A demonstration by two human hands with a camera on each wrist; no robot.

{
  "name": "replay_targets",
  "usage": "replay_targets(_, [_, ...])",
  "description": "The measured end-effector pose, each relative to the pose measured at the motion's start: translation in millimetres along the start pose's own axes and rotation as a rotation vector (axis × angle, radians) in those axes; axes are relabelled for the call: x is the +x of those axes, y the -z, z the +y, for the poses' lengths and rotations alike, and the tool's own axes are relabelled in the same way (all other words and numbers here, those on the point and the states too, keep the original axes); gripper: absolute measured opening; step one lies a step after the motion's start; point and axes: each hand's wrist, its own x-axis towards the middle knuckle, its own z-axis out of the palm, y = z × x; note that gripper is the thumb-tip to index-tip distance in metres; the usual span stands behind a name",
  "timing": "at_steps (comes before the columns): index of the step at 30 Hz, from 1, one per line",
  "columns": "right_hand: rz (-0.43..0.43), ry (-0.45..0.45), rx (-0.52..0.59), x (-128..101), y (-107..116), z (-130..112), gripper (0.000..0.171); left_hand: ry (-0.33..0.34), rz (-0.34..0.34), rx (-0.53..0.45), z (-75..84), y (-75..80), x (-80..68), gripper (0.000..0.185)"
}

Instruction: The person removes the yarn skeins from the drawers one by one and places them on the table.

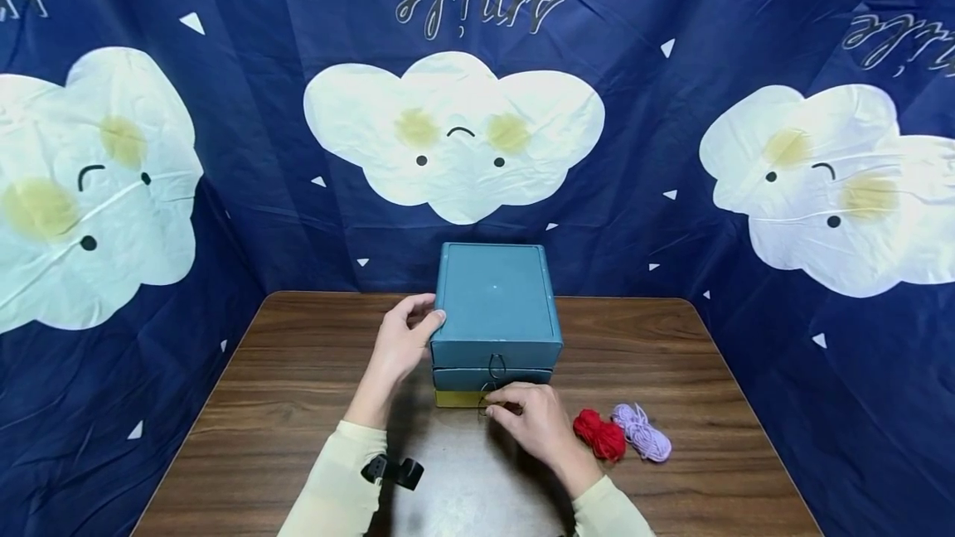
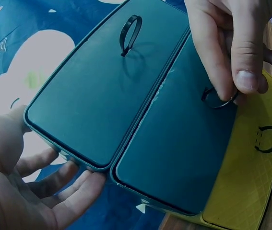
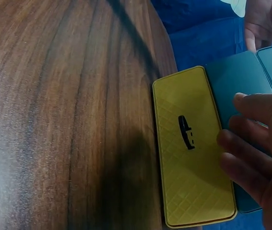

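A teal box of three drawers (image 1: 496,305) stands at the middle of the wooden table (image 1: 298,404); its lowest drawer front is yellow (image 2: 251,187). My left hand (image 1: 421,317) rests against the box's left side, thumb by the top front corner, fingers nearly straight along the side (image 2: 73,189). My right hand (image 1: 498,408) is at the front of the box and pinches the black ring pull (image 2: 217,99) of the middle teal drawer (image 2: 179,148) between thumb and finger. The top drawer's ring (image 2: 128,33) and the yellow drawer's ring (image 3: 186,132) hang free. All drawers look closed.
A red yarn bundle (image 1: 599,435) and a pale purple one (image 1: 642,431) lie on the table right of my right hand. A blue cloth with white clouds (image 1: 455,131) hangs close behind and beside the table. A black strap (image 1: 391,471) sits on my left wrist.
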Motion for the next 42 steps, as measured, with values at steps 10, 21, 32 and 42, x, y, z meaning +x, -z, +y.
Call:
replay_targets(10, [-0.023, 0.018, 0.035, 2.4, 6.7, -1.3, 0.011, -0.013, -0.002, 0.012, 0.7, 0.2, 0.3, 0.046])
replay_targets(21, [0.014, 0.045, 0.008, 2.0, 10.1, -5.1, 0.009, -0.002, -0.007, 0.010, 0.2, 0.6, 1.4, 0.046])
replay_targets(32, [0.011, 0.056, 0.016, -6.5, 12.3, -12.1, 0.014, -0.002, -0.006, 0.034, -1.3, 0.4, 1.2, 0.046])
replay_targets(42, [0.016, 0.076, 0.044, -16.5, 18.6, -21.0, 0.015, -0.010, -0.011, 0.051, -1.5, 1.4, 1.9, 0.046])
